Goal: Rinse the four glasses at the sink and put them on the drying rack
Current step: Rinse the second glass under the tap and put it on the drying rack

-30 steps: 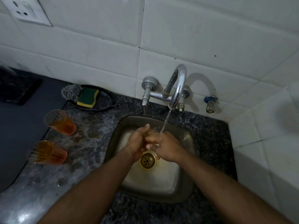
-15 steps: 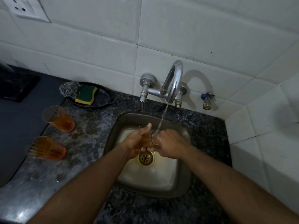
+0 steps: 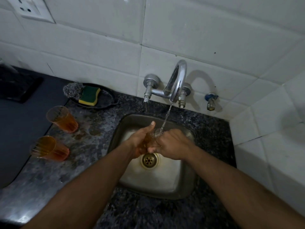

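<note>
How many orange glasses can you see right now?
3. Far glass and near glass stand on the counter left of the sink; held glass is under the tap. The fourth isn't visible.

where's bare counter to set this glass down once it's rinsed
Bare granite lies between the two orange glasses and the sink, and along the near left edge below the nearer glass. It is crowded at the back left, where the sponge dish sits. Both hands and the held glass fill the sink.

Domestic kitchen: steel sink (image 3: 188, 187) set in granite counter (image 3: 92, 129); wall tap (image 3: 175, 86) behind it, sponge (image 3: 89, 95) to its left.
</note>
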### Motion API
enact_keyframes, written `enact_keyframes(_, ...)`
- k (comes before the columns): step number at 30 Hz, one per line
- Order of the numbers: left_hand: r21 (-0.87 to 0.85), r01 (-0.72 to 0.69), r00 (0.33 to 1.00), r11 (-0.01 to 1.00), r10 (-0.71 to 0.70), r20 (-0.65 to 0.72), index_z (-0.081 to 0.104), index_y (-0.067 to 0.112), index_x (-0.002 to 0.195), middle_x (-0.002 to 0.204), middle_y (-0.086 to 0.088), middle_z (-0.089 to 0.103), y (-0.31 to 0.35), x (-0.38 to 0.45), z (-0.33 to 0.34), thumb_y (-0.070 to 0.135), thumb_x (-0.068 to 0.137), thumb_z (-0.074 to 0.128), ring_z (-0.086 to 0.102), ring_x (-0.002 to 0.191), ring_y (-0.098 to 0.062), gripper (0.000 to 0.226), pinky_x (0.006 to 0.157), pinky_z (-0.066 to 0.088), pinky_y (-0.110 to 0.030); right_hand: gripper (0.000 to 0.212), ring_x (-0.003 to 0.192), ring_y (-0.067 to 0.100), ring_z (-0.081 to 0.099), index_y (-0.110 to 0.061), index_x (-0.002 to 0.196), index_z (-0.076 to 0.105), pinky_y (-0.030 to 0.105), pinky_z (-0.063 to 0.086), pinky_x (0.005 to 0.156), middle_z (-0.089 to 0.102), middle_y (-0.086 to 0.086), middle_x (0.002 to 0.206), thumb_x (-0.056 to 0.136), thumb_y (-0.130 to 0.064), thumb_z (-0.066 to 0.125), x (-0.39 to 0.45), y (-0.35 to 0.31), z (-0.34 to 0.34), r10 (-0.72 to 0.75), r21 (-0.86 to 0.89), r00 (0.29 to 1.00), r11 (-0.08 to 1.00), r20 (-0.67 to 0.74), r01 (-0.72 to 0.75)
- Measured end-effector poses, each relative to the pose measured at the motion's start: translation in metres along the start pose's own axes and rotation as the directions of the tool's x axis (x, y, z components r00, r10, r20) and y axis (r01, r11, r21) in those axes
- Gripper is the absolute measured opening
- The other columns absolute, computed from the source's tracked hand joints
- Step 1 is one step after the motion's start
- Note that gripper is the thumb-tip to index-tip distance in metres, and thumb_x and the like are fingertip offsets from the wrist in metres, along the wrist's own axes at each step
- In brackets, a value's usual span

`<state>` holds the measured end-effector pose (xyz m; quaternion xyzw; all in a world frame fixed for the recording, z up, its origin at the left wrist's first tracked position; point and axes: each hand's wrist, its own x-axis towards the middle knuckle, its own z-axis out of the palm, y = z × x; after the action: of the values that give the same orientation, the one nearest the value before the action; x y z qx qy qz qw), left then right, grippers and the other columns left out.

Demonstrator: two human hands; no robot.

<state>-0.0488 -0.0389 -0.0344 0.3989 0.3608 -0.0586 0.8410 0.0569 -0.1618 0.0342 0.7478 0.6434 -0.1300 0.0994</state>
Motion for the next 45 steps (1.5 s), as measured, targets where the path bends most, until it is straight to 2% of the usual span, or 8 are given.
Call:
enact_keyframes(6, -0.168, -0.269, 0.958, 0.948, 0.246, -0.147, 0.065, 0.021, 0.065, 0.059, 0.0, 0.048, -0.014, 0.005, 0.004, 0.05, 0.098, 0.063, 0.032, 0.04, -0.01, 0.044, 0.037, 0.016, -0.022, 0.019, 0.062, 0.004, 0.072, -0.032, 0.102, 0.076, 0.038, 0.06, 0.069, 0.078, -0.007, 0.091, 0.104, -0.043, 0.06, 0.006, -0.009, 0.017, 0.144, 0.678, 0.989, 0.731, -0.039, -0.08)
enact_keyframes(10, -0.033, 0.004, 0.996, 0.999, -0.007, -0.085, 0.061, 0.018, 0.067, 0.053, -0.001, 0.046, -0.019, 0.003, -0.001, 0.053, 0.097, 0.063, 0.026, 0.031, -0.007, 0.046, 0.034, 0.019, -0.013, 0.052, 0.073, 0.017, 0.064, -0.02, 0.098, 0.073, 0.032, 0.038, 0.064, 0.067, -0.005, 0.086, 0.099, -0.067, 0.052, -0.003, -0.001, 0.008, -0.049, 0.075, 0.998, 0.996, -0.029, 0.051)
enact_keyframes(15, 0.071, 0.259, 0.965, 0.963, -0.256, -0.056, 0.052, 0.018, 0.051, 0.045, 0.0, 0.045, -0.009, 0.011, -0.006, 0.043, 0.098, 0.048, 0.025, 0.027, -0.004, 0.053, 0.038, 0.016, -0.009, 0.067, 0.083, 0.024, 0.065, -0.026, 0.099, 0.067, 0.034, 0.047, 0.065, 0.071, 0.0, 0.093, 0.096, -0.079, 0.025, 0.007, 0.0, -0.004, -0.201, -0.315, 0.979, 0.931, -0.02, 0.184)
enact_keyframes(22, 0.02, 0.104, 0.991, 0.994, -0.102, -0.091, 0.054, 0.02, 0.065, 0.055, 0.0, 0.044, 0.002, 0.021, -0.002, 0.041, 0.096, 0.047, 0.025, 0.035, -0.01, 0.038, 0.046, 0.01, -0.017, 0.061, 0.074, 0.021, 0.062, -0.022, 0.089, 0.064, 0.035, 0.047, 0.068, 0.062, 0.0, 0.08, 0.101, -0.074, 0.034, 0.009, -0.012, -0.013, 0.143, 0.044, 0.985, 0.988, 0.094, -0.148)
enact_keyframes(27, -0.18, 0.005, 0.993, 0.984, -0.026, -0.114, 0.055, 0.02, 0.067, 0.055, 0.0, 0.036, -0.012, 0.029, 0.005, 0.039, 0.097, 0.048, 0.022, 0.036, -0.011, 0.036, 0.047, 0.008, -0.022, 0.025, 0.052, 0.015, 0.073, -0.026, 0.093, 0.079, 0.026, 0.055, 0.049, 0.078, 0.001, 0.075, 0.103, -0.042, 0.062, 0.016, -0.016, -0.017, 0.234, 0.614, 0.928, 0.699, 0.289, -0.367)
enact_keyframes(34, -0.11, 0.172, 0.984, 0.979, -0.175, -0.019, 0.048, 0.018, 0.061, 0.044, 0.0, 0.037, -0.009, 0.026, 0.005, 0.038, 0.094, 0.041, 0.022, 0.03, -0.007, 0.039, 0.041, 0.012, -0.012, 0.063, 0.07, 0.023, 0.056, -0.021, 0.076, 0.055, 0.032, 0.039, 0.063, 0.06, 0.0, 0.078, 0.095, -0.079, 0.041, 0.015, 0.01, -0.026, 0.003, -0.242, 0.997, 0.97, 0.078, 0.016)
enact_keyframes(38, -0.072, 0.118, 0.988, 0.99, -0.124, -0.087, 0.05, 0.019, 0.064, 0.049, 0.003, 0.043, 0.004, 0.026, 0.009, 0.041, 0.099, 0.045, 0.021, 0.033, -0.007, 0.041, 0.042, 0.011, -0.016, 0.057, 0.075, 0.02, 0.064, -0.023, 0.078, 0.058, 0.034, 0.048, 0.068, 0.064, -0.003, 0.08, 0.095, -0.076, 0.048, 0.012, 0.014, -0.021, 0.129, -0.019, 0.985, 0.992, 0.116, -0.128)
enact_keyframes(45, -0.151, -0.139, 0.99, 0.979, 0.142, 0.006, 0.065, 0.022, 0.077, 0.065, -0.001, 0.049, -0.012, 0.032, 0.007, 0.065, 0.085, 0.069, 0.035, 0.053, -0.014, 0.044, 0.051, 0.022, -0.029, 0.011, 0.062, 0.023, 0.077, -0.019, 0.107, 0.077, 0.04, 0.066, 0.066, 0.08, 0.004, 0.091, 0.102, -0.024, 0.068, 0.011, -0.013, 0.004, 0.367, 0.854, 0.883, 0.315, 0.293, -0.415)
